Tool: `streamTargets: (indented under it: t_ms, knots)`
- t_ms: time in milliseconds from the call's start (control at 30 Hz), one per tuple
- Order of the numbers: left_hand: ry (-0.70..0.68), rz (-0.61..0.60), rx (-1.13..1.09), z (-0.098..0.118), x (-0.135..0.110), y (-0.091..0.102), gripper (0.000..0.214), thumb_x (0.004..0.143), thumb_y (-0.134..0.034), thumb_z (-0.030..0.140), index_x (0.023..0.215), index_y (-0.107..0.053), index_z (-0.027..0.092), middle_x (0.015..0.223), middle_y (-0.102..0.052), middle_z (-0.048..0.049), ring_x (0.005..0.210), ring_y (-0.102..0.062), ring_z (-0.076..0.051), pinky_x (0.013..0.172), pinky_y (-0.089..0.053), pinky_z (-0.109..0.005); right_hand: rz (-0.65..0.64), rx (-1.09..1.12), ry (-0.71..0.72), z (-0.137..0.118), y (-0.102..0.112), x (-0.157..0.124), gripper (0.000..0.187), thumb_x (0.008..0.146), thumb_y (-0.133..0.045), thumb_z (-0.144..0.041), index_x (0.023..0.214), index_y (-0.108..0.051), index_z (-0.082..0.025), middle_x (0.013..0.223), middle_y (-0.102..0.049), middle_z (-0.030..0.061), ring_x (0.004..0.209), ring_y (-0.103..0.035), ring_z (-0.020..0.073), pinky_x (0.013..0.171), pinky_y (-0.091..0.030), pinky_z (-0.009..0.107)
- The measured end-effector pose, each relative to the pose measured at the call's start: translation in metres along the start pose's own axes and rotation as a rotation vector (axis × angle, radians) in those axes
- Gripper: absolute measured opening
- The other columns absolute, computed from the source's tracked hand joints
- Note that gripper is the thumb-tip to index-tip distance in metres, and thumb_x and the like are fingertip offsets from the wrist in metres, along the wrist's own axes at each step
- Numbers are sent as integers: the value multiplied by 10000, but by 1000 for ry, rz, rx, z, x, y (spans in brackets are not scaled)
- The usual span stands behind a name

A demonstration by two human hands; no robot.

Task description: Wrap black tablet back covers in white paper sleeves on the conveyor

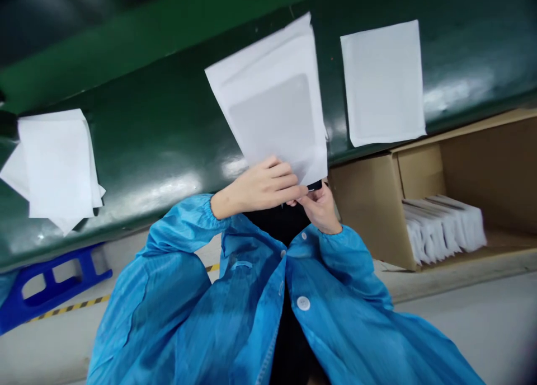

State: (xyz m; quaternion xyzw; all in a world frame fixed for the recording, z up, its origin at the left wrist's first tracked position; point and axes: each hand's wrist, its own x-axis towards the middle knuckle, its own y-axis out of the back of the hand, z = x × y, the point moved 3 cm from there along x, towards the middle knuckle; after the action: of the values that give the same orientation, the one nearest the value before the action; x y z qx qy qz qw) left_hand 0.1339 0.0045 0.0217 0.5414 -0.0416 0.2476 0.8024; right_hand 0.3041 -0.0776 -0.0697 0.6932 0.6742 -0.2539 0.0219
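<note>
A white sleeve, like a thin envelope, slants over the table's near edge in front of me. Through its face a flat rectangular item shows as a grey shape, and a black corner of that item sticks out at the sleeve's near end. My left hand is closed on the sleeve's near end, its fingers lying across the face and the fingertips close to the black corner. With thumb and fingers, my right hand pinches the item at this corner. The undersides of both grips are hidden.
Another white sleeve lies flat at the right on the green table. Several white sheets or sleeves overlap at the left. An open cardboard box at the right holds a row of white packets. A blue plastic stool stands lower left.
</note>
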Motion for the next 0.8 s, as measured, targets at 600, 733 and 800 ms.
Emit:
streamTargets:
  t_ms: [600, 733, 800]
  knots:
    - [46, -53, -357, 19, 9, -10, 262, 1175, -399, 327, 1151, -631, 207, 984, -737, -75, 948, -647, -206, 894, -483, -354, 72, 245, -56, 36, -41, -11, 522, 727, -918, -526, 639, -509, -213, 467, -427, -85, 396, -361, 50, 386, -298, 198]
    - [200, -78, -243, -2, -7, 16, 299, 1145, -476, 453, 1270, -646, 239, 1128, -740, -100, 1096, -657, -258, 1031, -503, -439, 57, 266, -48, 32, -33, -6, 569, 730, -868, -674, 639, -549, -212, 461, -478, -65, 391, -419, 75, 392, -359, 218]
    - [371, -6, -76, -21, -20, 31, 312, 1114, -534, 471, 1313, -649, 260, 1264, -707, -125, 1233, -618, -313, 1128, -468, -524, 46, 269, -47, 28, -27, -4, 609, 746, -815, -759, 639, -567, -213, 463, -523, -42, 401, -485, 103, 399, -403, 232]
